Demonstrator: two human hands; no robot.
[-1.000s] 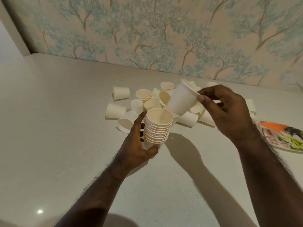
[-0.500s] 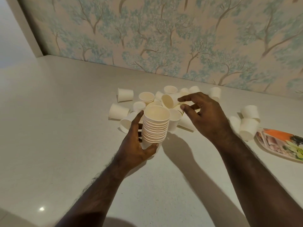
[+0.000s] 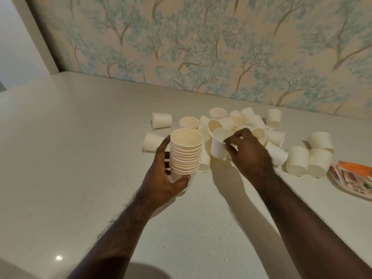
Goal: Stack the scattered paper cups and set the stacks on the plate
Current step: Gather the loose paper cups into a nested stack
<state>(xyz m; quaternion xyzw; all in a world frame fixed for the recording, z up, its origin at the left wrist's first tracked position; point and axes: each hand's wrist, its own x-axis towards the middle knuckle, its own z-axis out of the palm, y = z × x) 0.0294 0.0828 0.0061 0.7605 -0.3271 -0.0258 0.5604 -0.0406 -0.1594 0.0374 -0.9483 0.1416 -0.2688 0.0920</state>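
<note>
Cup stack [image 3: 186, 154] gripped by left hand [image 3: 164, 178], right hand [image 3: 249, 156] pinching single cup [image 3: 218, 147], plate [image 3: 354, 178] cut off at edge

A tall stack of nested white paper cups [image 3: 185, 153] is gripped by the left hand [image 3: 163, 178]; beside the stack, a single white paper cup [image 3: 217, 145] is pinched by the right hand [image 3: 249, 156].

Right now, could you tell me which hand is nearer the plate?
Right. The right hand pinches a cup closer to the plate; the left hand holds the stack farther away.

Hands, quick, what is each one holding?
Left hand: grips the stack of paper cups.
Right hand: pinches a single paper cup.
</note>
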